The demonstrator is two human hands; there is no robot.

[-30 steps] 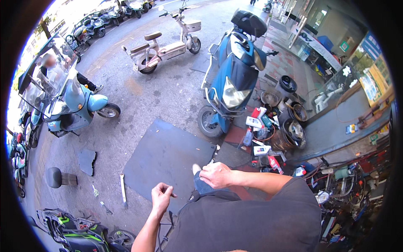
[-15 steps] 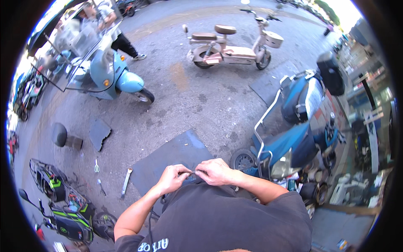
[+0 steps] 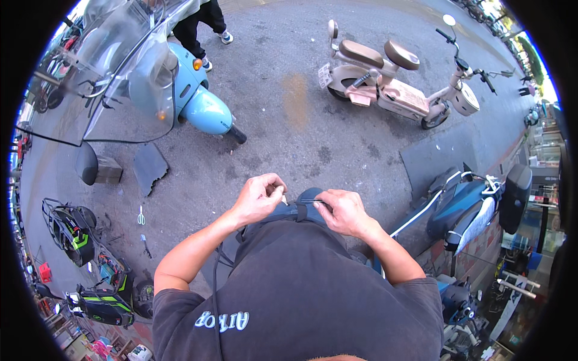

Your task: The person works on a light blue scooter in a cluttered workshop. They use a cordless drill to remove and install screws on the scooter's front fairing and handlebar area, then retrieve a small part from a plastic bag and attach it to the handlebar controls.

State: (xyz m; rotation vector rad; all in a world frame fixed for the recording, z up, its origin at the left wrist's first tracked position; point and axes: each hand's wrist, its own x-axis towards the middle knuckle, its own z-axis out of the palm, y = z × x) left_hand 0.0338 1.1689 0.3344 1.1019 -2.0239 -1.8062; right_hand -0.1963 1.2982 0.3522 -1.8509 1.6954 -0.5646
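My left hand point(image 3: 260, 200) is raised in front of my body, thumb and fingertips pinched on a small pale piece point(image 3: 285, 199) too small to name. A short gap away, my right hand point(image 3: 343, 212) grips a thin dark wire-like piece point(image 3: 308, 200) between thumb and forefinger, its end pointing at the left hand. The two hands do not touch. Below them is the front of my dark shirt point(image 3: 301, 271), with a black cord point(image 3: 215, 289) running down its left side.
A light blue scooter point(image 3: 205, 111) with a clear windshield stands front left, a person's legs point(image 3: 191, 36) behind it. Beyond, right, is a beige scooter point(image 3: 397, 96); a blue one point(image 3: 463, 207) is nearer. Scissors point(image 3: 141, 215) and a black-green scooter point(image 3: 108, 307) lie left.
My hands have come apart and moved farther from my body; before, they met at a thin dark piece. The view has shifted, and the spanner on the ground no longer shows.
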